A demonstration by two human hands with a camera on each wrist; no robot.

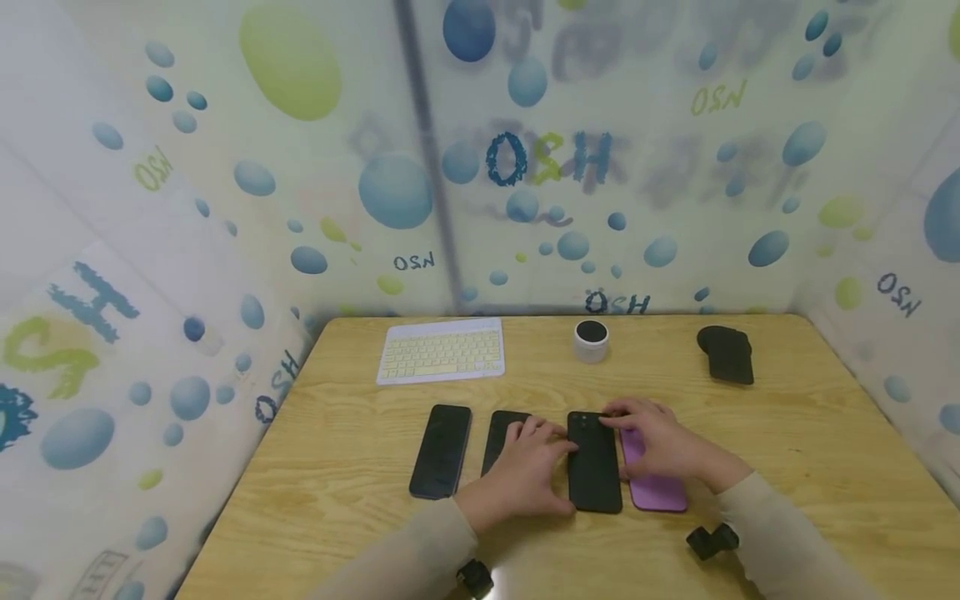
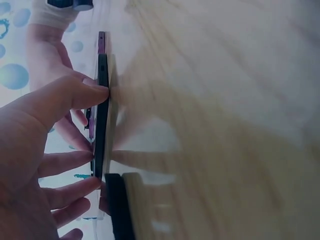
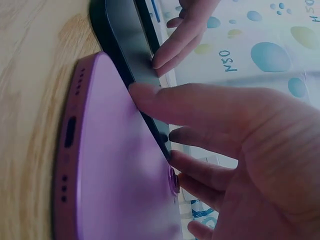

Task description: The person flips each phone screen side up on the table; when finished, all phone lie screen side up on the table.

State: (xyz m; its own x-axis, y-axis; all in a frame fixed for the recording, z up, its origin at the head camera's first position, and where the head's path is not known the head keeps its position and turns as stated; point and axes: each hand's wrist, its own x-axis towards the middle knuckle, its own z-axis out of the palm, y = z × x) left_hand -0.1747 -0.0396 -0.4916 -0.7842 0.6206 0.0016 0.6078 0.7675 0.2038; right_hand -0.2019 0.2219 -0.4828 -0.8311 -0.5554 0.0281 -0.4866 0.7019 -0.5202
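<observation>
A black phone [image 1: 595, 467] lies face down, camera end away from me, between my two hands. My left hand [image 1: 528, 467] reaches over a second dark phone [image 1: 501, 429] and partly hides it. In the left wrist view, that hand's spread thumb and fingertips are at the near edge of the black phone [image 2: 102, 70]. My right hand [image 1: 660, 442] lies over a purple phone [image 1: 660, 493]; its thumb and fingers touch the right side and top end of the black phone. In the right wrist view, the purple phone [image 3: 115, 150] sits right beside the black phone [image 3: 125, 40].
Another dark phone [image 1: 441, 452] lies at the left of the row. Behind, on the wooden table [image 1: 322, 467], are a white keyboard [image 1: 441, 350], a small white cylinder [image 1: 591, 343] with a dark top and a black object [image 1: 727, 354]. Patterned walls stand around the table.
</observation>
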